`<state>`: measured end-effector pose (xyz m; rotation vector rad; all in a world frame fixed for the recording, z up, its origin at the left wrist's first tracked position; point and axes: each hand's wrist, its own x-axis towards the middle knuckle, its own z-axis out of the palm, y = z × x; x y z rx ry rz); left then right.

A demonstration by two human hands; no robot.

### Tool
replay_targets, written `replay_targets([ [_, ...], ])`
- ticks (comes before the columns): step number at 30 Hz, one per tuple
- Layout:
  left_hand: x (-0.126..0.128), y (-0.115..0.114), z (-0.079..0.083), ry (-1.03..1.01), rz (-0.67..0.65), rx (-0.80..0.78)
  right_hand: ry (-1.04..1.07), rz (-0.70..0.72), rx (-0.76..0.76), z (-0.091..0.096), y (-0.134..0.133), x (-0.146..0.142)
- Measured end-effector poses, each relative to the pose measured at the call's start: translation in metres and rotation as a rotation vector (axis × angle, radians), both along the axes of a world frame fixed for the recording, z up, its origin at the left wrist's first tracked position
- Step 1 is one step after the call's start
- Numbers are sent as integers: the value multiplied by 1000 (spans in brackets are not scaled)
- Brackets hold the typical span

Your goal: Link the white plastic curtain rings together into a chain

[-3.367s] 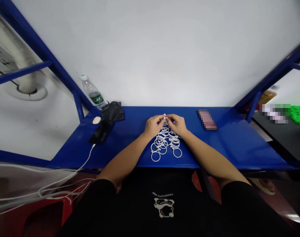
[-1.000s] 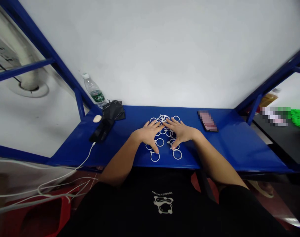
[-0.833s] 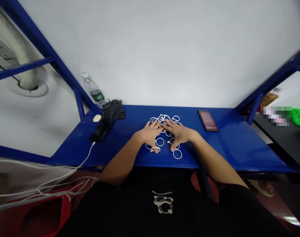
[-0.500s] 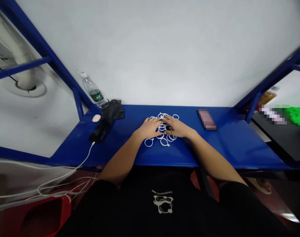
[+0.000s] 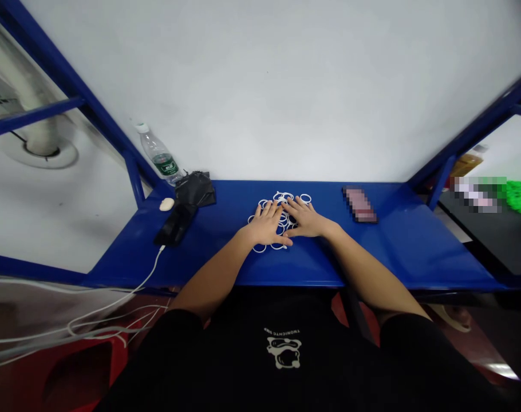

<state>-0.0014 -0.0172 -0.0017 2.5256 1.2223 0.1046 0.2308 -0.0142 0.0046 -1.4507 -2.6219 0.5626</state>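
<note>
Several white plastic rings [image 5: 306, 198], some with a small knob, lie in a loose heap on the blue table [image 5: 398, 252]. Over the left part of the heap rests my left hand [image 5: 267, 224], flat with its fingers spread. My right hand [image 5: 306, 220] covers the right part, palm down and fingers apart. The two hands almost meet at the fingertips and thumbs. Rings show between and around the fingers; those under the palms are hidden.
On the left stand a clear bottle [image 5: 162, 160], a black plastic bag [image 5: 196, 189], a black device [image 5: 174, 225] with a white cable [image 5: 153, 266], and a small cream object [image 5: 166, 204]. A phone [image 5: 360, 205] lies to the right. Blue frame posts rise at both sides.
My left hand has spread its fingers and shifted slightly nearer, over the front rings. My right fingers have fanned out. Some rings under the hands have moved.
</note>
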Motion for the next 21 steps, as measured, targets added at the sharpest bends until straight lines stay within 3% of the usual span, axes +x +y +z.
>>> replay_targets([
  [6, 18, 8, -10, -139, 96, 152, 65, -52, 96, -8, 12, -8],
  [10, 11, 19, 0, -209, 165, 219, 123, -59, 148, -2, 17, -1],
  [12, 3, 19, 9, -159, 161, 183, 108, -51, 155, 6, 18, 13],
  [16, -11, 11, 21, 23, 30, 18, -53, -63, 68, 16, 20, 53],
  [21, -13, 11, 14, 86, 16, -55, -124, -109, 24, 3, 29, 73],
])
